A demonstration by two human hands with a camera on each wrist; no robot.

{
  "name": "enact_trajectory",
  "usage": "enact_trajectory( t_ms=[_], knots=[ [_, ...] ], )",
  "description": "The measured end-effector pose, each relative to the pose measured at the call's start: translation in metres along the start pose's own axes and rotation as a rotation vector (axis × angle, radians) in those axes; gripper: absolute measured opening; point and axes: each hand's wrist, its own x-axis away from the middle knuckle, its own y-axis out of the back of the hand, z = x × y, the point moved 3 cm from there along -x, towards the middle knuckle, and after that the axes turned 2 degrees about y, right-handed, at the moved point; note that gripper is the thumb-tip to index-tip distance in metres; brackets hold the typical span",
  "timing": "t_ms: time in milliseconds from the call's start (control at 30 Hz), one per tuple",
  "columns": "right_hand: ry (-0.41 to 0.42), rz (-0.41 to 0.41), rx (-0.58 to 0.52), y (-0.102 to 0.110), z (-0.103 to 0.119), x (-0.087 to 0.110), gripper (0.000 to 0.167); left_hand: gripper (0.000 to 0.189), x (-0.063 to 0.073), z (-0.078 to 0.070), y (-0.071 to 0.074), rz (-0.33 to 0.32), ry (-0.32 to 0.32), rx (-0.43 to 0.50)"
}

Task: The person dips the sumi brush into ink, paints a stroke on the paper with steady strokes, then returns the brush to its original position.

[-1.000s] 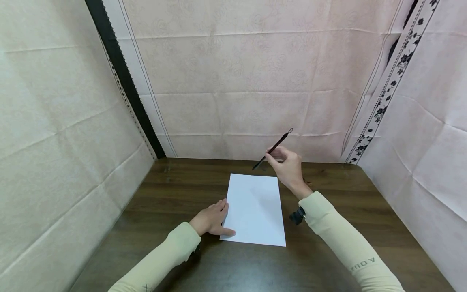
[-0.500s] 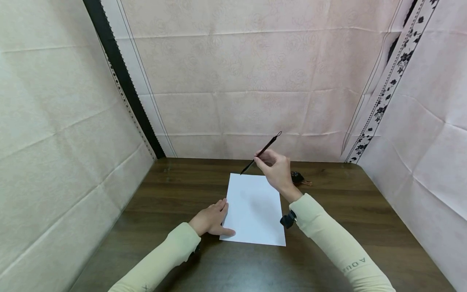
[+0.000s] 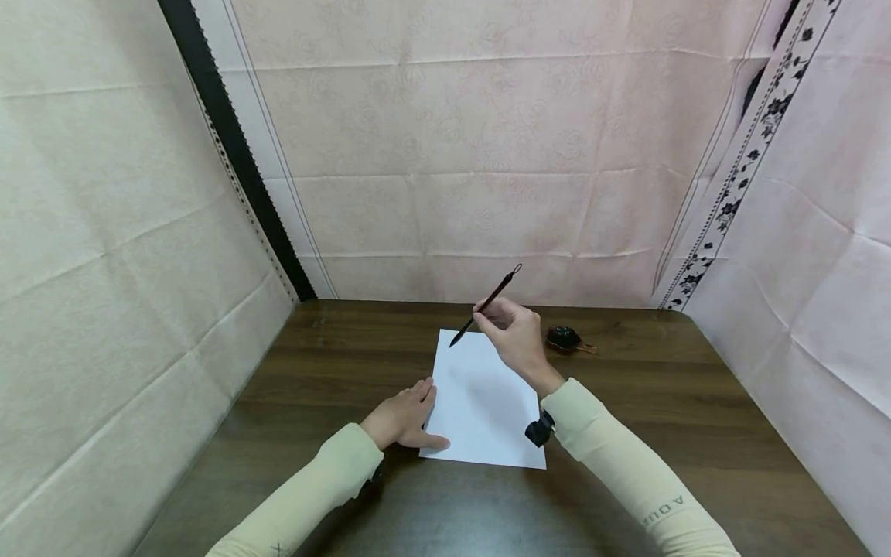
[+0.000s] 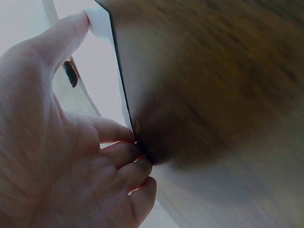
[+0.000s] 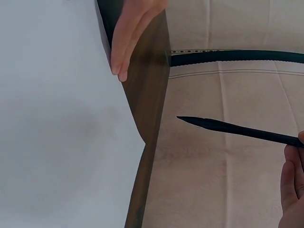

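Note:
A black writing brush (image 3: 485,306) with a loop at its top end is pinched between the thumb and fingers of my right hand (image 3: 513,340). It slants down to the left, its pointed tip over the upper left part of a blank white sheet of paper (image 3: 487,402). In the right wrist view the dark brush (image 5: 237,129) shows its tip apart from the paper. My left hand (image 3: 406,418) rests on the sheet's left edge, thumb spread near the lower left corner. The left wrist view shows that hand's thumb (image 4: 71,35) on the paper and its other fingers along the edge.
A small glossy black object (image 3: 562,338) with a brownish piece at its right side lies beyond the right hand, on the dark wooden table (image 3: 334,363). Pale cloth (image 3: 445,216) hangs behind the table and at both sides.
My right hand has moved left and toward me, carrying the brush from beyond the paper to over its upper left part. The black object has come into sight. My left hand stays put.

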Motion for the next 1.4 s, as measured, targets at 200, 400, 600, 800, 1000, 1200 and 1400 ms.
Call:
enact_trajectory(
  t_ms=[200, 400, 600, 800, 1000, 1200, 1400],
  knots=[
    [-0.015, 0.017, -0.001, -0.005, -0.003, 0.004, 0.014, 0.111, 0.001, -0.001, 0.001, 0.000, 0.006, -0.003],
    [-0.032, 0.028, -0.008, -0.011, -0.006, 0.010, 0.015, 0.111, 0.000, -0.001, 0.000, 0.005, 0.011, -0.003],
    [-0.038, 0.025, -0.008, -0.016, -0.010, 0.016, 0.013, 0.111, 0.000, -0.001, 0.000, 0.007, 0.011, -0.009],
    [-0.073, 0.042, -0.010, -0.022, -0.014, 0.025, 0.013, 0.111, -0.002, -0.001, 0.000, 0.006, 0.016, -0.010],
    [-0.077, 0.065, -0.018, -0.029, -0.019, 0.035, 0.013, 0.110, -0.003, 0.000, -0.001, 0.010, 0.028, -0.017],
    [-0.075, 0.079, -0.024, -0.033, -0.024, 0.041, 0.013, 0.111, -0.004, 0.000, -0.001, 0.014, 0.035, -0.016],
    [-0.065, 0.084, -0.031, -0.035, -0.026, 0.044, 0.012, 0.111, -0.004, 0.000, -0.001, 0.011, 0.033, -0.019]
  ],
)
